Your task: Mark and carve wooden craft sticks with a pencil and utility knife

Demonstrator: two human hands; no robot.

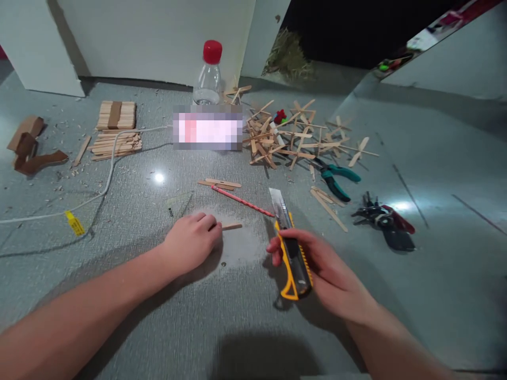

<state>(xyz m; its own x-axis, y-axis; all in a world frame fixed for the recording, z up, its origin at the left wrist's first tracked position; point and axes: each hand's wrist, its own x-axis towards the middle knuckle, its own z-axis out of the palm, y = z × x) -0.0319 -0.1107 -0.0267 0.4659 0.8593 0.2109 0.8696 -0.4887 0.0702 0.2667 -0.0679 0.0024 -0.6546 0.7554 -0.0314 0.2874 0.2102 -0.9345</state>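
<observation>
My left hand (192, 240) rests on the grey floor with its fingers closed on a thin wooden stick (232, 226), whose end pokes out to the right. My right hand (320, 269) grips a yellow utility knife (291, 248); the blade is out and points away from me, just right of the stick. A red pencil (242, 200) and two loose sticks (221, 183) lie a little beyond both hands. Pale dust covers the floor between my hands.
A heap of glued stick crosses (293, 134) lies at the back right, with teal pliers (336, 179) and red-and-black cutters (386, 221) nearer. Stacked sticks (116, 129), brown wood pieces (29, 148), a white cable (106, 179) and a red-capped bottle (208, 74) stand at the back left.
</observation>
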